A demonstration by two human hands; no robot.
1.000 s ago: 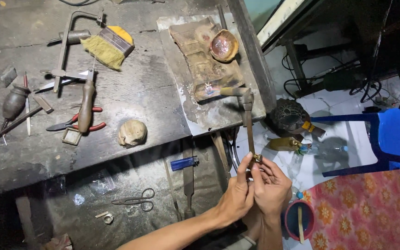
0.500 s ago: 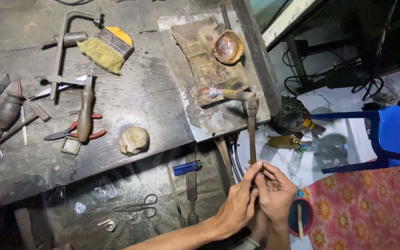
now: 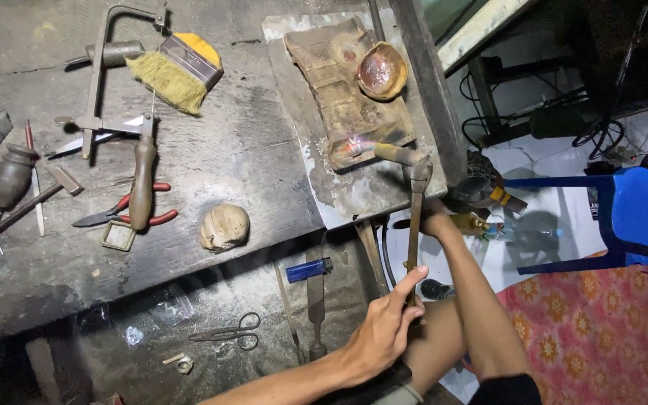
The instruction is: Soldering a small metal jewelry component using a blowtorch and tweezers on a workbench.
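My left hand [image 3: 390, 324] grips the lower end of a long brass torch [image 3: 414, 225], thumb raised along its stem. The stem rises to a bend at the bench edge. Its nozzle points left, and a small flame [image 3: 354, 145] burns on the stained soldering pad [image 3: 339, 90]. A round copper-coloured bowl [image 3: 382, 71] rests on that pad. My right hand [image 3: 436, 220] reaches up beside the stem at the bench edge, close to a brass valve [image 3: 471, 223]. Its fingers are hidden.
On the dark bench [image 3: 249, 157] lie a yellow brush [image 3: 178, 71], a saw frame [image 3: 103, 67], red-handled pliers [image 3: 125, 214], a wooden-handled tool [image 3: 142, 187] and a pale lump [image 3: 224, 226]. Below sit scissors [image 3: 228, 334], a blue lighter [image 3: 307, 268] and a file. A blue chair [image 3: 631, 210] stands right.
My hands were together low on the torch stem. My right hand has now left it and stretched up to the bench edge; a flame shows at the nozzle.
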